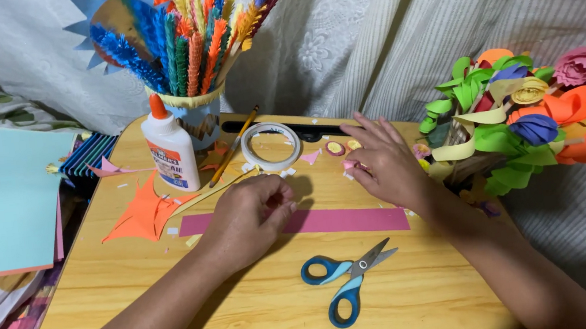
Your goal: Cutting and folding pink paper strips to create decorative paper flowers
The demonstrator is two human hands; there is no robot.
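Left hand point(251, 217) curls narrowly, fingertips pinched over the pink paper strip point(329, 221) lying beneath it. Right hand point(383, 165), fingers spread wide, presses a small pink scrap point(349, 166) at its nine o'clock.

Bright, even indoor light; soft shadows under hands on bench point(266, 314); sharp centre, slight edge softness, no glare.

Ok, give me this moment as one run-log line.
left hand: closed on small pink piece, on pink paper strip | right hand: fingers spread on table, at pink scrap | scissors: lying untouched, near edge
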